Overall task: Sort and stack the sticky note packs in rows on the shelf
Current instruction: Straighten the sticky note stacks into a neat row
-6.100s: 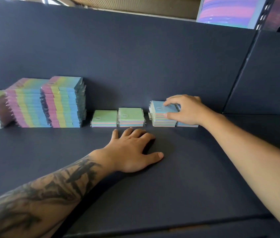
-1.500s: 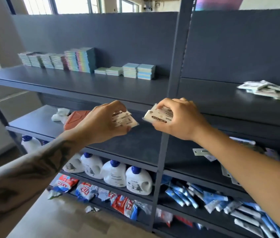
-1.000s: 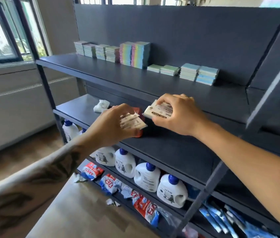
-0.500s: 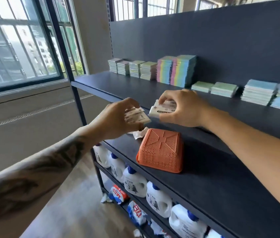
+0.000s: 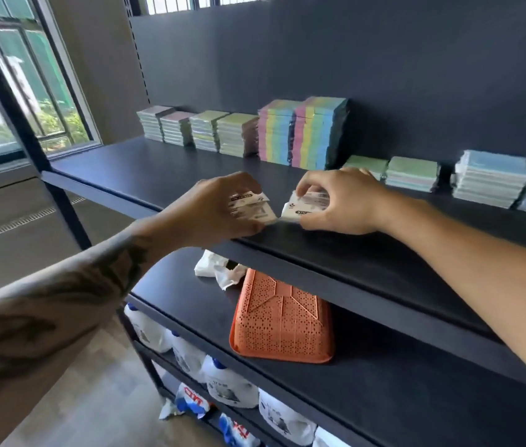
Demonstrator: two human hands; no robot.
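While my left hand [image 5: 213, 209] and right hand [image 5: 339, 201] each pinch a pack [image 5: 250, 209] above the shelf [image 5: 158, 169], these look light, stiff, slippery; I'd grip edges.

Bare dark shelf board [image 5: 165, 169] across the front and middle of the top level, wide open to the hands [image 5: 219, 209] from the front edge. Blocked along the back wall by a row of pastel sticky note stacks [image 5: 303, 133], tallest in the middle. One level down, less headroom, with an upturned orange perforated plastic basket [image 5: 281, 321] and crumpled white paper [image 5: 216, 269] near the front.
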